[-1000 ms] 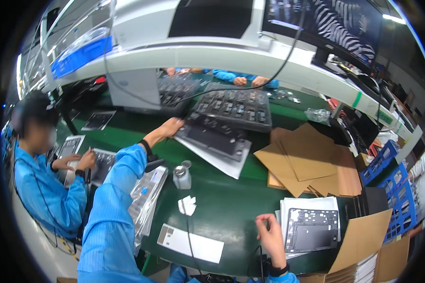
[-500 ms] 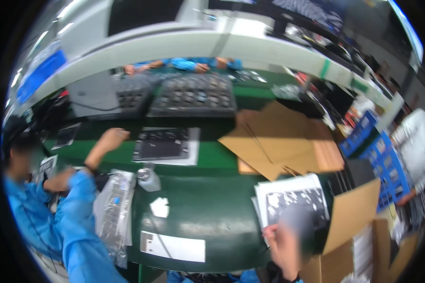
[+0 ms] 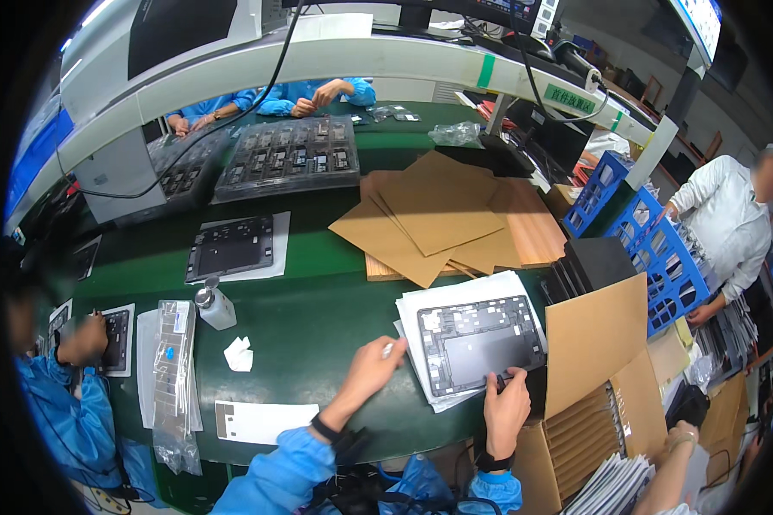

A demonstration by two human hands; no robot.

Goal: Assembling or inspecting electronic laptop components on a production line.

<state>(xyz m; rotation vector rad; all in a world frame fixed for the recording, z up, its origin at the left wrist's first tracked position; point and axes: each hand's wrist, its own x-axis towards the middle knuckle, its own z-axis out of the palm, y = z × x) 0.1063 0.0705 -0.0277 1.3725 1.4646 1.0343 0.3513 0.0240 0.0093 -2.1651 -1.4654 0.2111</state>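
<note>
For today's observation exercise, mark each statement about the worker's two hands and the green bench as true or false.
1. The right hand touches the dark rectangular tablet shell. True.
2. The shell lies on bare green bench. False: it lies on white sheets.
3. The left hand grips the small clear pump bottle. False: it rests at the sheets' left edge.
4. Brown cardboard sheets lie beyond the shell. True.
</note>
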